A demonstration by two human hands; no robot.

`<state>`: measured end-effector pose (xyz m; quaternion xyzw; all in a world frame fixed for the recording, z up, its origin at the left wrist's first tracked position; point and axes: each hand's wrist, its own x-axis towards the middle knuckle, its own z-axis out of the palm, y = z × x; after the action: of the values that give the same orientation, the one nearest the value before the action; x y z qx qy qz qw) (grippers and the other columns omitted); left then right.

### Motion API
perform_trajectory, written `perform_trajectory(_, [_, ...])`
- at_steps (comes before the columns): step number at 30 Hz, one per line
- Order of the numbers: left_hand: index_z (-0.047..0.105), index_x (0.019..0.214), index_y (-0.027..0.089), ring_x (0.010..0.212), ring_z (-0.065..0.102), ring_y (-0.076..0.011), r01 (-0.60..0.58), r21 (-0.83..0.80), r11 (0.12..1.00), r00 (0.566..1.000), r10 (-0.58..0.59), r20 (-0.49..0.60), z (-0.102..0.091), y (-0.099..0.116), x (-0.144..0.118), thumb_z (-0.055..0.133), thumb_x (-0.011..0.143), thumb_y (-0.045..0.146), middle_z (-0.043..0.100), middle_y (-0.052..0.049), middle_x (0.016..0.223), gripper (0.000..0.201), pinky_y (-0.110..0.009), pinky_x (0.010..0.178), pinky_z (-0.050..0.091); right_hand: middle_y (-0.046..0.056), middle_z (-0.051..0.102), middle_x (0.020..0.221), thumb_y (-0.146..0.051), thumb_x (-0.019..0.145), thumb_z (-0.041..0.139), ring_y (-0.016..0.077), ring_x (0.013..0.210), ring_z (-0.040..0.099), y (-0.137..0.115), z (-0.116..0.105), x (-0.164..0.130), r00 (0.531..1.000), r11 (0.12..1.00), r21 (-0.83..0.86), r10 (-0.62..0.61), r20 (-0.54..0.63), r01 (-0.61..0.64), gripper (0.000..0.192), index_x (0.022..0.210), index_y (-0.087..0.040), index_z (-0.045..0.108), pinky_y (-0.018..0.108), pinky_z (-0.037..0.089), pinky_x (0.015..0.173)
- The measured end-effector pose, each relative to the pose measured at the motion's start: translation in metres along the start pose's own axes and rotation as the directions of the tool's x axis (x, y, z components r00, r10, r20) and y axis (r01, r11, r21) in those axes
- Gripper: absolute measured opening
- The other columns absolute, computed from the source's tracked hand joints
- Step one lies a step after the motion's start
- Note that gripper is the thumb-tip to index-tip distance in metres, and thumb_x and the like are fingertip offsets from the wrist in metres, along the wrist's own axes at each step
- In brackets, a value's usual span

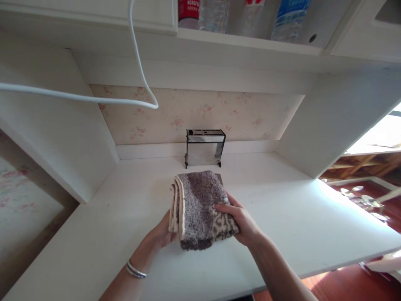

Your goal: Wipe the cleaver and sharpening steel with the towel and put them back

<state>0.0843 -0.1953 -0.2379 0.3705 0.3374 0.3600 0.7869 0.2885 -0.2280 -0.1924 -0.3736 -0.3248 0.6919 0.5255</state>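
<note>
A folded grey-brown towel (200, 205) with a pale edge and a mottled pattern at its lower right is held above the white desk top. My right hand (241, 219) grips its right side, thumb on top and fingers partly hidden at the edge and beneath. On the left, my left hand (164, 230) is closed at the folded edge, with most of its fingers out of sight behind the cloth. A dark grey flat thing (220, 179) peeks out past the towel's far right corner; the rest of it is covered.
A black-edged, silvery stand (205, 138) stands against the back panel. A white cable (138, 54) hangs close by at upper left. Bottles (214, 14) fill an overhead shelf. White side panels (90, 138) bound the desk (266, 234), whose front edge lies at lower right.
</note>
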Motion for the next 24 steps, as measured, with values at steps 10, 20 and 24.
perform_trajectory(10, [0.059,0.1,0.016,0.042,0.025,-0.0012,-0.142,-0.125,0.982,0.99,0.139,-0.036,0.0,0.008,0.01,0.044,0.087,0.055,0.038,0.006,0.063,0.044,-0.016,0.038,0.016,0.006,0.069,0.101,-0.02,0.067,0.063,0.0222,0.071,0.068,-0.07,-0.143,-0.012,0.932,0.964,-0.264,-0.115,-0.343,0.021,0.066,0.13,-0.025,0.045,0.031,0.055,0.058])
perform_trajectory(20, [0.054,0.083,0.016,0.044,0.016,-0.0023,-0.14,0.148,0.979,0.973,0.164,-0.165,-0.006,-0.001,0.022,0.053,0.084,0.048,0.027,0.008,0.059,0.033,-0.018,0.039,0.009,0.01,0.063,0.114,-0.047,0.069,0.062,0.026,0.091,0.064,-0.052,-0.236,-0.024,0.816,0.367,-0.849,-0.299,-0.495,-0.381,0.069,0.131,-0.024,0.045,0.036,0.05,0.077])
perform_trajectory(24, [0.044,0.071,0.018,0.044,0.012,-0.0037,-0.154,0.28,0.948,0.939,0.229,-0.259,-0.012,-0.001,0.022,0.052,0.082,0.052,0.021,0.009,0.055,0.037,-0.019,0.04,0.008,0.01,0.064,0.105,-0.061,0.075,0.05,0.023,0.074,0.062,-0.061,-0.225,-0.023,0.749,-0.002,-0.931,-0.595,-0.293,-0.366,0.058,0.117,-0.022,0.054,0.037,0.047,0.07])
